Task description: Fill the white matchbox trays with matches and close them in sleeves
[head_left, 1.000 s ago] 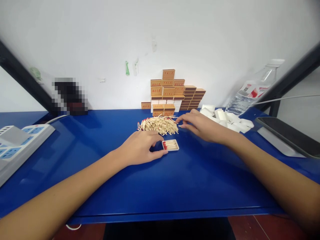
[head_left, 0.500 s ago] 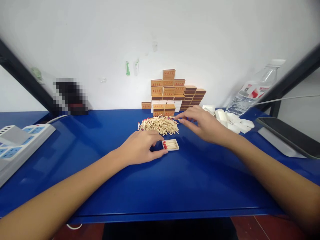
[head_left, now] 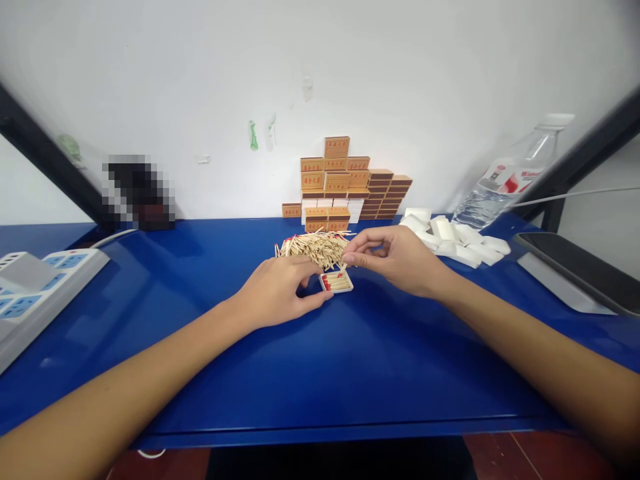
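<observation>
A small white matchbox tray (head_left: 345,290) lies on the blue table, with several red-tipped matches (head_left: 336,283) inside. My left hand (head_left: 285,292) grips the tray's left end between thumb and fingers. Just above the tray's right end, my right hand (head_left: 387,257) pinches a match (head_left: 342,271), its red head pointing down into the tray. Behind both hands a loose pile of matches (head_left: 320,248) is spread on the table, partly covered by my left hand.
Printed matchboxes (head_left: 337,181) stand stacked against the wall. White empty trays (head_left: 465,240) lie in a heap at the right, near a leaning water bottle (head_left: 507,177) and a dark phone (head_left: 580,270). A power strip (head_left: 55,287) occupies the left side.
My right hand has moved from the right edge of the match pile down to the tray, bringing a match. My left hand stays on the tray, which has shifted slightly up and left.
</observation>
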### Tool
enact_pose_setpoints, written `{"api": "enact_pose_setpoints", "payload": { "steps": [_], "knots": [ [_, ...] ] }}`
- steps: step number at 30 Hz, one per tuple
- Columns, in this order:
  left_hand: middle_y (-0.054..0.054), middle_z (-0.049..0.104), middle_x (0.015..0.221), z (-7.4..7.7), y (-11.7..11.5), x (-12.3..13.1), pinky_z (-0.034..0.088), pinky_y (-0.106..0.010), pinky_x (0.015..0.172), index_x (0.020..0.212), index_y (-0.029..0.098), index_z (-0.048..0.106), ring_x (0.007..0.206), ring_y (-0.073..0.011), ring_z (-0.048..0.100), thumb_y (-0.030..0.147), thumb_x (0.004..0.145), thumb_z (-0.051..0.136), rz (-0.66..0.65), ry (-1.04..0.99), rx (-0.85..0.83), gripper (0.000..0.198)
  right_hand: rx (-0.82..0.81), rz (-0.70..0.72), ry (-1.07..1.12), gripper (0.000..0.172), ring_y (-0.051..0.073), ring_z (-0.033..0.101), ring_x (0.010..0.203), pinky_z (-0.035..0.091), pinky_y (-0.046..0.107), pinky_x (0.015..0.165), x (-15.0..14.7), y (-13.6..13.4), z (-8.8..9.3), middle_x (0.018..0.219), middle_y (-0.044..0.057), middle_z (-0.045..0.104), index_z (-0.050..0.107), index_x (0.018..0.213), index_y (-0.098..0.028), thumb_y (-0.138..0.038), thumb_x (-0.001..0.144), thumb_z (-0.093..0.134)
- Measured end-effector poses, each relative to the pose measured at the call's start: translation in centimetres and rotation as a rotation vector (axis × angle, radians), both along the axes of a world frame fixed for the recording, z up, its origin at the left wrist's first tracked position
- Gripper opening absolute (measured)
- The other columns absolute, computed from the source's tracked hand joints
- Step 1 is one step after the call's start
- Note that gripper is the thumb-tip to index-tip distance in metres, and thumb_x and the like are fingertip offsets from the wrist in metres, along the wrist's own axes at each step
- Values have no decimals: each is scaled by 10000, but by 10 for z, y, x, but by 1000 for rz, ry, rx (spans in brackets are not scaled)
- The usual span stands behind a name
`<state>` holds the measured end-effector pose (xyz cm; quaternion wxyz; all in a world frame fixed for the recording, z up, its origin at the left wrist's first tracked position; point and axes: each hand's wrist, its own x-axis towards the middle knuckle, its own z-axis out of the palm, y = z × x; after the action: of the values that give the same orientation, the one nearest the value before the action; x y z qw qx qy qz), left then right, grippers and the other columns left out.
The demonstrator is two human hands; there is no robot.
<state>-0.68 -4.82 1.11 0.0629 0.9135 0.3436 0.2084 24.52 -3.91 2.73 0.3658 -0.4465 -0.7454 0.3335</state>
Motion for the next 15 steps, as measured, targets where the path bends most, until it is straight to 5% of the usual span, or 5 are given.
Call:
{"api": "enact_pose_setpoints", "payload": {
  "steps": [8,15],
  "knots": [
    [9,667,770,1,2,-1,407,-295,632,973,194,724,678,-144,587,432,952,658,8,8,5,247,-30,13,54,286,178,655,738,503,340,698,-6,3,-14,807,40,763,789,839,-206,-487,804,831],
    [-4,651,775,1,1,0,405,-293,633,872,178,687,682,-144,577,472,960,645,20,35,-29,310,63,42,-131,290,134,458,636,352,309,602,-3,4,-19,770,10,673,796,818,-218,-506,849,794]
  ]
}}
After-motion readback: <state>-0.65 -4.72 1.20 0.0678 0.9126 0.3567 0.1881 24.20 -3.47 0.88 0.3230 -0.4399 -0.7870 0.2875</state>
